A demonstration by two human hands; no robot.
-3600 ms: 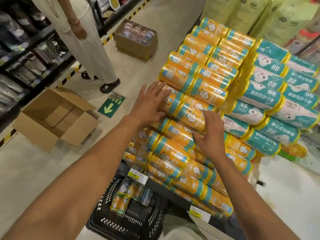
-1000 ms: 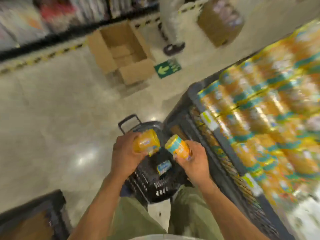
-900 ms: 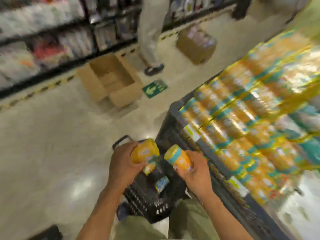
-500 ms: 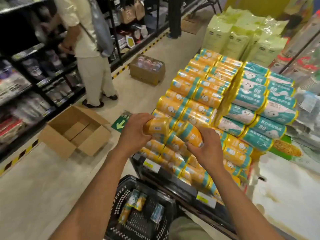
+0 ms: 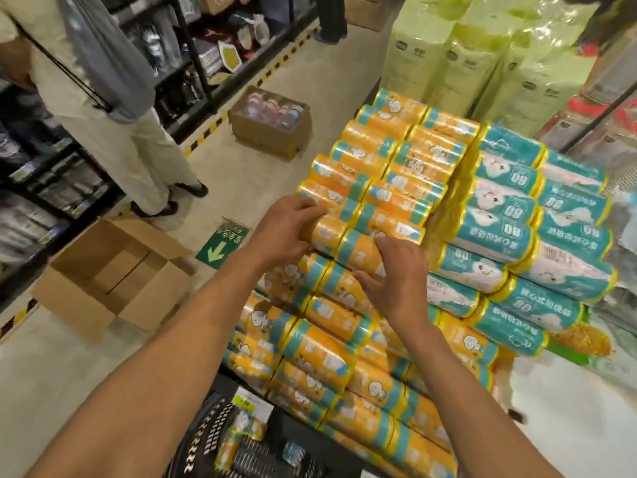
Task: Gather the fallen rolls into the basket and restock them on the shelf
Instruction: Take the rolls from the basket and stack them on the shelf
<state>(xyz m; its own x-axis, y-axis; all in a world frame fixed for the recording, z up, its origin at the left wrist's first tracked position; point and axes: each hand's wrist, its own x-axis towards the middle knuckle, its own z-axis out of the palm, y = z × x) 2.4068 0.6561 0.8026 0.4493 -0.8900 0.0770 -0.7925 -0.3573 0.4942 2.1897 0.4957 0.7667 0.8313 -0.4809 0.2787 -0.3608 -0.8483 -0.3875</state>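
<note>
Orange rolls (image 5: pixel 331 350) with teal bands lie stacked on their sides on the shelf (image 5: pixel 296 431), and two of them are in the person's hands at the front of the stack. At far left a second person (image 5: pixel 113 108) in pale clothes stands in the aisle beside dark racks. Below them an open cardboard box (image 5: pixel 113 274) sits on the floor, with a green arrow sticker (image 5: pixel 220 244) near it. Further back a smaller carton (image 5: pixel 272 122) holds bottles. At the bottom edge the black basket (image 5: pixel 203 439) stands against the shelf front, with a few small rolls (image 5: pixel 229 450) lying in it. The left hand (image 5: pixel 282 232) has its fingers curled round the end of one orange roll (image 5: pixel 327 232), held against the stack. Touching it on the right, a second orange roll (image 5: pixel 362 251) is gripped by the right hand (image 5: pixel 396 281), fingers over the top and thumb beneath. Right of the orange stack, teal rolls (image 5: pixel 517 229) are piled alongside, and pale green packs (image 5: pixel 465 63) stand behind.
</note>
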